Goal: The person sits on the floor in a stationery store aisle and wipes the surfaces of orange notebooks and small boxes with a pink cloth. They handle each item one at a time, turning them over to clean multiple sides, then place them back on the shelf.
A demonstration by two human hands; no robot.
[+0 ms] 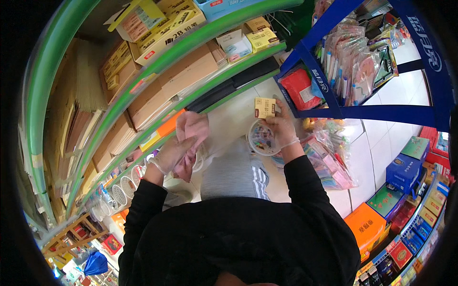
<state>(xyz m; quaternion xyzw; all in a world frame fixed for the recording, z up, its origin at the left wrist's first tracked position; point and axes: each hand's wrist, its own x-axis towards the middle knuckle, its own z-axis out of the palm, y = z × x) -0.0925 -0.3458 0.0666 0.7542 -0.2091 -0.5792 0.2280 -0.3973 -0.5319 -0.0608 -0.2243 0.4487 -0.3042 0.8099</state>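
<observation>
My left hand [175, 153], in a thin clear glove, grips a crumpled pink cloth [193, 128] that hangs over and below the fingers. On the other side, my right hand [282, 125], gloved likewise, holds a small yellow cardboard box [265, 108] with printing by its right end. Just below that box is a round clear plastic tub [263, 140] with small colourful items inside, partly hidden by my right hand. My legs in grey trousers [229, 178] lie between the two hands.
Green-edged shelves [214, 64] with boxes and paper stock curve along the left. A blue metal rack [375, 111] with bagged pens stands at upper right. Plastic-wrapped packs [331, 161] lie on the tiled floor right of my right arm. Boxed goods [365, 225] line the lower right.
</observation>
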